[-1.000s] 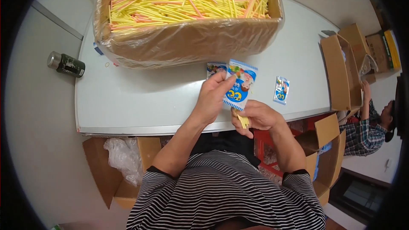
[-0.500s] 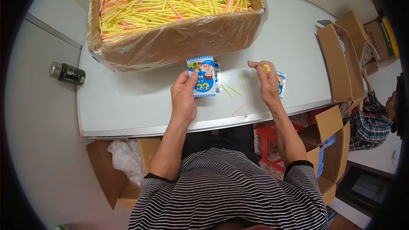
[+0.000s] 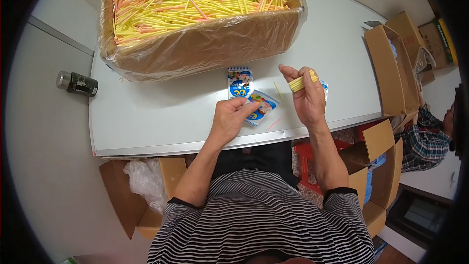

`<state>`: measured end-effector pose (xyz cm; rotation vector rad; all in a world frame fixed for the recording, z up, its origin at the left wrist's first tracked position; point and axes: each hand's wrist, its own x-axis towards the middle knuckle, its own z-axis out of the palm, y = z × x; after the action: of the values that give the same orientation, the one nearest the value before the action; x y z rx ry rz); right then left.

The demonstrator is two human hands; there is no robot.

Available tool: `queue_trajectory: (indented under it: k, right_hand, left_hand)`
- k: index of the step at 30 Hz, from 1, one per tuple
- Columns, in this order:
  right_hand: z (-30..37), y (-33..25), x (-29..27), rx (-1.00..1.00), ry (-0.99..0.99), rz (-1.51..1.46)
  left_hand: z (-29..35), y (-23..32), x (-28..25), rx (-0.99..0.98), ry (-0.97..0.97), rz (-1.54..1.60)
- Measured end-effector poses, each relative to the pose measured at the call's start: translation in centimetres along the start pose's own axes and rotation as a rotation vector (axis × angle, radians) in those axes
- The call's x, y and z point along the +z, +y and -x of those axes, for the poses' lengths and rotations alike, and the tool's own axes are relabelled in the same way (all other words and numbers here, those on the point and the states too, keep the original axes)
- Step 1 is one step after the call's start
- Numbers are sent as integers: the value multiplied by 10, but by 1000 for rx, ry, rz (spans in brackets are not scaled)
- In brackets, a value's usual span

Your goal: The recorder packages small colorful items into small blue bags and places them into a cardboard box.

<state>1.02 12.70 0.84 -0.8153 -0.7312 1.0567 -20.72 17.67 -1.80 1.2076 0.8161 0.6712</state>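
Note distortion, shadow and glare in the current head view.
Head view: the white table bows along its near edge, and picture corners go black; head view: soft shadow borders the carton; head view: glare streaks its plastic wrap.

Yellow and pink mix among the thin sticks [image 3: 195,0] filling the plain brown carton [image 3: 205,44]. The tilted sachet [image 3: 262,111] shows blue and white, with yellow marks and touches of green and red; the flat sachet [image 3: 240,75] repeats those colours, its end striped in fine blue and white. Pale yellow runs through the stick bundle [image 3: 296,85]; one loose stick [image 3: 278,90] is yellow-green, another [image 3: 274,124] pink. Beneath lies a white tabletop [image 3: 146,122]. The wearer's shirt [image 3: 259,215] has narrow black-and-white stripes and black cuffs [image 3: 341,191]. A red stool [image 3: 305,168], a dark green, silver-capped flask [image 3: 82,84] and a co-worker's plaid shirt [image 3: 429,145] add further colour.
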Motion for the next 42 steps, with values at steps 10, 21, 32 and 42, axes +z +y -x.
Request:
queue_trajectory:
  k: [10, 21, 32, 42]
  right_hand:
    - [4, 1, 27, 0, -115, -130]
    - [2, 3, 36, -14, -113, -157]
    - [16, -2, 56, 57, -84, -56]
    - [21, 5, 40, 133, -144, 108]
  left_hand:
    - [8, -3, 10, 58, 53, 113]
    - [16, 5, 10, 109, 37, -148]
    - [15, 1, 15, 314, -3, -238]
    - [19, -3, 16, 152, 15, -132]
